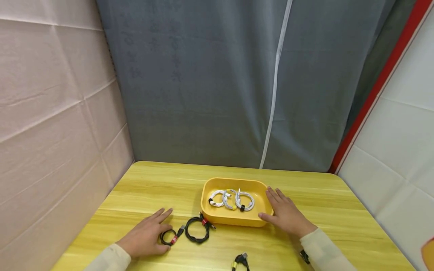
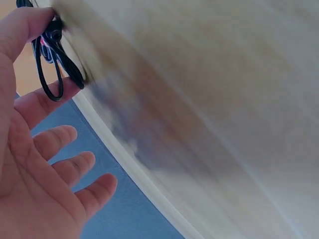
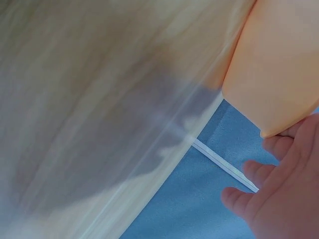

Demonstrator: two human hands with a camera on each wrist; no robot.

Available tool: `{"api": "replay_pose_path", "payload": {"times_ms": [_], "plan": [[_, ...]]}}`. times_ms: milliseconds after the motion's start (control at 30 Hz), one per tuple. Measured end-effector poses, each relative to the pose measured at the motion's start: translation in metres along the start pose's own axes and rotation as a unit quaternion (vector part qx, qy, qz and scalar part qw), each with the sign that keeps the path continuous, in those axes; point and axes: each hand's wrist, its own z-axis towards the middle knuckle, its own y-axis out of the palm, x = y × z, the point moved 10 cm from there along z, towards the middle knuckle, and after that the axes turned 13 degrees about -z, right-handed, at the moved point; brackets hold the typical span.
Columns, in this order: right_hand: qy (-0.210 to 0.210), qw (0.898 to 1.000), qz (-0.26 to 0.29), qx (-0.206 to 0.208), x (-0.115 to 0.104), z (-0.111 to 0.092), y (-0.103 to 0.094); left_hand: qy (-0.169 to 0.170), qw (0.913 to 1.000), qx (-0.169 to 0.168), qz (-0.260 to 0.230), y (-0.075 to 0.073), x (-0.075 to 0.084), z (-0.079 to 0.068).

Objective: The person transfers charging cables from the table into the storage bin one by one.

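Observation:
My left hand (image 1: 145, 235) pinches a small black USB cable coil (image 2: 54, 50) with a red tie between thumb and index finger, low over the table; the other fingers stay spread. Right beside it lies a larger coiled black cable (image 1: 196, 239), also with a red tie. A yellow bin (image 1: 234, 222) holds several white coiled cables (image 1: 249, 207) with black or yellow ties. My right hand (image 1: 289, 216) rests on the bin's right end, its fingers extended along the rim; in the right wrist view the bin's wall (image 3: 279, 59) partly hides the fingertips.
Another black cable (image 1: 241, 259) with a yellow tie lies at the table's front edge, partly cut off. The wooden table (image 1: 152, 180) ends at a grey curtain (image 1: 203, 94) behind. White fabric walls (image 1: 57, 105) stand at left and right.

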Motion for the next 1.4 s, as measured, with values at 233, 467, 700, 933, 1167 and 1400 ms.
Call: {"api": "replay_pose_path", "payload": {"times_ms": [233,467,700,933,1167,1400], "plan": [[0.000,1.000,0.000,0.002,0.001,-0.001,0.002,0.001,0.9999,0.006,-0.011,-0.002,0.000,0.001],[0.001,1.000,-0.004,0.005,0.001,-0.001,0.002,0.000,0.9996,0.022,-0.015,-0.010,-0.003,-0.002],[0.001,1.000,0.000,0.004,0.001,0.000,0.003,0.005,0.9994,0.034,-0.003,-0.016,-0.001,0.000],[-0.003,1.000,0.001,0.002,0.001,0.000,0.003,0.053,0.9965,0.064,0.014,-0.033,0.014,0.010],[-0.001,1.000,0.007,-0.003,0.001,0.000,0.002,0.073,0.9958,0.053,0.014,-0.041,0.032,0.025],[0.000,1.000,0.009,-0.004,0.000,0.001,0.002,0.092,0.9947,0.039,0.023,-0.043,0.055,0.038]]}}
